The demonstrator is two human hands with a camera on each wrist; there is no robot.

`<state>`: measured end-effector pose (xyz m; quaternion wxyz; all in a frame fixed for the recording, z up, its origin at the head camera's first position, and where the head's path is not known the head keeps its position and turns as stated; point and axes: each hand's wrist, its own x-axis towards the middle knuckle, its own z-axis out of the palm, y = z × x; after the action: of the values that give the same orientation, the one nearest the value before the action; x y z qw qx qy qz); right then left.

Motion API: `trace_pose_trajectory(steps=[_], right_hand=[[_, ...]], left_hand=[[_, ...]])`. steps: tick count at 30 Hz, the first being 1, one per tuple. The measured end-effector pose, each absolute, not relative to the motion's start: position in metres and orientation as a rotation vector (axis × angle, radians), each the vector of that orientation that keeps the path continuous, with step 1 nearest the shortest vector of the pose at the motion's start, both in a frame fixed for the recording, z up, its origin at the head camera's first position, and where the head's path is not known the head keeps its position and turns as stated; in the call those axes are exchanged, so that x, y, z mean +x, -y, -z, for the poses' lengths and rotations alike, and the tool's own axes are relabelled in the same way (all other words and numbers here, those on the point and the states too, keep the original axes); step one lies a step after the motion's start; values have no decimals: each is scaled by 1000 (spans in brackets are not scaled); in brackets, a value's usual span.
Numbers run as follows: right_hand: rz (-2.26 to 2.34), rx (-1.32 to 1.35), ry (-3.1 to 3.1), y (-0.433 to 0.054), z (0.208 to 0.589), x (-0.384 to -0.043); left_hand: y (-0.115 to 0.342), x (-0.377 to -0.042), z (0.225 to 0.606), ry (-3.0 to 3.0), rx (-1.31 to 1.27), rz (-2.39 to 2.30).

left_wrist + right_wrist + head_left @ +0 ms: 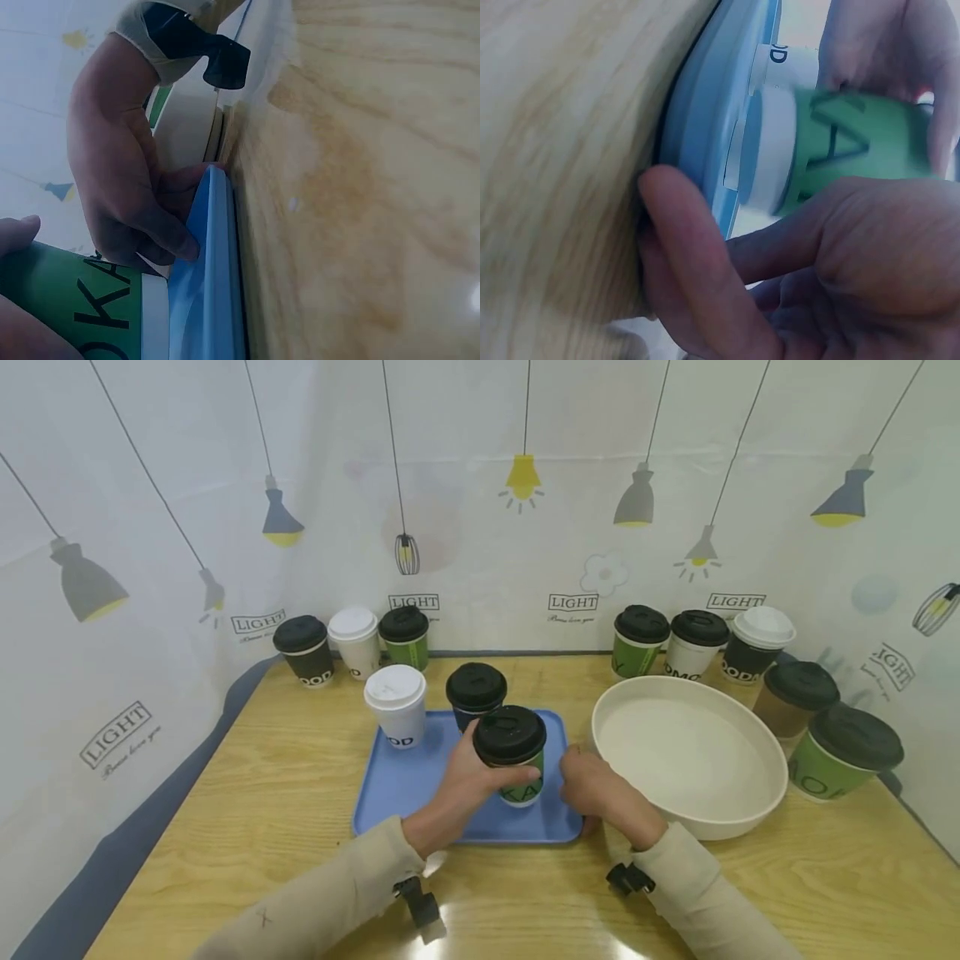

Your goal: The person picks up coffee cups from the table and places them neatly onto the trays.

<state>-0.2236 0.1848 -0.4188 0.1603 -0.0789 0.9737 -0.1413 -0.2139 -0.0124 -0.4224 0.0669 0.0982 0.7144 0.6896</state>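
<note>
My left hand grips a green paper cup with a black lid, the thumb across its front. The cup is over the right part of a blue tray; whether its base touches the tray I cannot tell. My right hand pinches the tray's right edge, thumb inside the rim and fingers outside, as the left wrist view shows. On the tray stand a white cup with a white lid and, partly hidden behind my left hand, a dark cup with a black lid.
Right of the tray lies a round cream basin. Three lidded cups, one a white cup, stand at the back left. Several more, including a green cup, line the back right and right side. A printed curtain hangs behind the wooden table.
</note>
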Motion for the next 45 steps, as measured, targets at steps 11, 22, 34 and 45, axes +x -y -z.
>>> trace_pose_trajectory(steps=[11, 22, 34, 45], right_hand=[[356, -258, -2783, -184, 417, -221], [341, -265, -2784, -182, 417, -223], [284, -252, -2776, -181, 419, -226], [299, -206, -2769, -182, 419, -226]], left_hand=[[-29, -244, 431, -2140, 265, -2081], [-45, -260, 437, -2241, 229, -2074], [-51, -282, 441, -2325, 232, -2071], [-56, -289, 440, -2316, 223, -2056]])
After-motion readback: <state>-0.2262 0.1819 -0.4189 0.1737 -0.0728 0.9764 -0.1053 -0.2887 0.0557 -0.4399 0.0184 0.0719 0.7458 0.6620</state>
